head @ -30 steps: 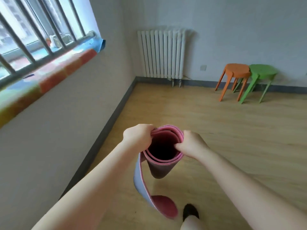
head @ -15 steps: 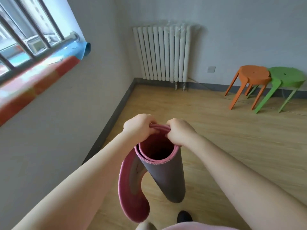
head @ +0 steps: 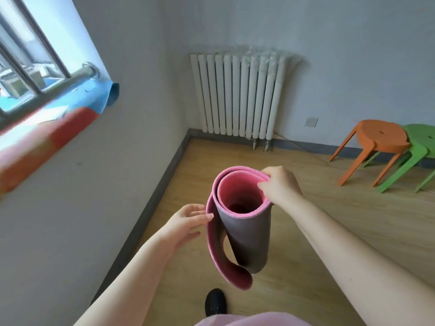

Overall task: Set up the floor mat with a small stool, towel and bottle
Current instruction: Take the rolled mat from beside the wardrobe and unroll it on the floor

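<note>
The person holds a loosely rolled floor mat [head: 244, 229] upright in the air above the wooden floor [head: 329, 220], its open end facing up. The right hand [head: 280, 187] pinches the upper rim of the roll, fingers [head: 263, 184] clamped on the pink edge. The left hand [head: 186, 224] is open, fingers apart, its fingertips touching the loose outer flap on the roll's left side. That flap hangs down and curls under the roll. A black shoe [head: 215, 302] shows below. Near the far wall, well apart from the mat, stand 2 stools, an orange stool [head: 376, 140] just beside a green stool [head: 421, 147]. A white radiator [head: 237, 95] stands in the corner.
</note>
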